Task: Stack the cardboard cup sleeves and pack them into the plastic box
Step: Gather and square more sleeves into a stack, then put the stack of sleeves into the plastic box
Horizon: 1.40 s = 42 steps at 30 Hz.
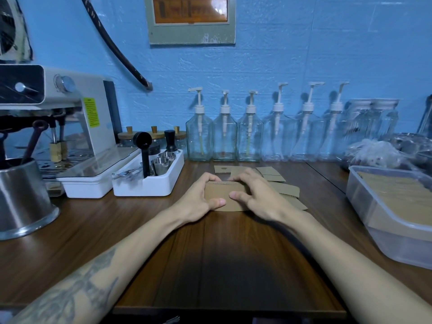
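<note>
Both hands curled round one small stack of cardboard cup sleeves (224,195) standing on its long edge on the wooden table (224,253): left hand (198,199) gripping the left end, fingertips hooked over the top edge, thumb pressed flat on the near face; right hand (259,197) gripping the right end likewise, thumb on the near face. Number of sleeves in the stack not countable. Loose sleeves (273,181) lying flat just behind and right of the hands, at least four, overlapping; one bearing a small round mark, unreadable. Far right, one clear plastic box (374,218), a packed row of sleeves (397,195) already inside. Along the blue wall, six clear pump bottles (252,134), apparently empty, then two clear jars (374,118). Left of the hands, one white tray (149,181) holding a black scoop, a black tamper and two steel cups; behind it, three small jars with wooden stoppers. Far left, one espresso machine (70,108) with a yellow label, print unreadable, and one steel pitcher (23,197)
</note>
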### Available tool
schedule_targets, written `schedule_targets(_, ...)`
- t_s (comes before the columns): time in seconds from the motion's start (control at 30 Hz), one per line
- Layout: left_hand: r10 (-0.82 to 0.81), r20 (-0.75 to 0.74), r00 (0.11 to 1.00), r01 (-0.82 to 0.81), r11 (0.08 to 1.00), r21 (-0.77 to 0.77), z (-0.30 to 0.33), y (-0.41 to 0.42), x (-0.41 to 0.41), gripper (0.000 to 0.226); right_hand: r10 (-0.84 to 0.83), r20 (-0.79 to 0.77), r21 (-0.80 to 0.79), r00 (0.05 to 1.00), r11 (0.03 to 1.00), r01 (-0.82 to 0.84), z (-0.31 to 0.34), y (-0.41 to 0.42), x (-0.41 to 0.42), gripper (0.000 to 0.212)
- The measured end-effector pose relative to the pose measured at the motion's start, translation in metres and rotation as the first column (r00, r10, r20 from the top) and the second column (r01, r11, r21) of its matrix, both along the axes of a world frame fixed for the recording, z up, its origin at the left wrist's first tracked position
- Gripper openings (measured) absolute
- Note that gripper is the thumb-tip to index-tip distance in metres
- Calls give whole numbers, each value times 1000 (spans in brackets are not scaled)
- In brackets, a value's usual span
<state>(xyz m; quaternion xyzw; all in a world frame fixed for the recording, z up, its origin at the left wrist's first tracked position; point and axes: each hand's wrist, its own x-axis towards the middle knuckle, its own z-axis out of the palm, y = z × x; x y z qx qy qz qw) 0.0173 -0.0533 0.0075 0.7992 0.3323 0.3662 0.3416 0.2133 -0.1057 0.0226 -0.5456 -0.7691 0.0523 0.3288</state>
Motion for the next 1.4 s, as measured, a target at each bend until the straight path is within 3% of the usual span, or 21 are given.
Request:
schedule_targets(0.13, -20, -9, 1000, 20, 1000, 13, -1, 1, -1, 44, -14, 42, 21, 999, 1000, 13, 4, 2, -6, 34)
schedule_targets(0.37, -41, -6, 999, 41, 999, -16, 0, 8, -11, 79, -30, 40, -66, 999, 997, 33, 12, -7, -7, 21)
schedule_targets(0.53, -32, -13, 999, 31, 999, -27, 5, 5, -11, 88, -115, 54, -44, 992, 992, 117, 27, -22, 3, 23)
schedule_targets(0.8, -140, -44, 989, 142, 989, 34, 15, -21, 35, 58, -232, -55, -20, 971, 973, 232, 75, -73, 40, 17)
schedule_targets(1.07, -267, -53, 962, 270, 961, 55, 16, -52, 113, 45, -399, 5, 23, 917, 917, 399, 115, -151, 115, 9)
schedule_targets(1.3, -268, 29, 963, 268, 963, -11, 15, -73, 199, 31, -519, 74, -8, 852, 854, 521, 113, -214, 173, 20)
schedule_targets(1.4, -281, 82, 956, 290, 947, -137, 16, -87, 224, 34, -549, 128, -52, 826, 828, 558, 106, -228, 188, 25)
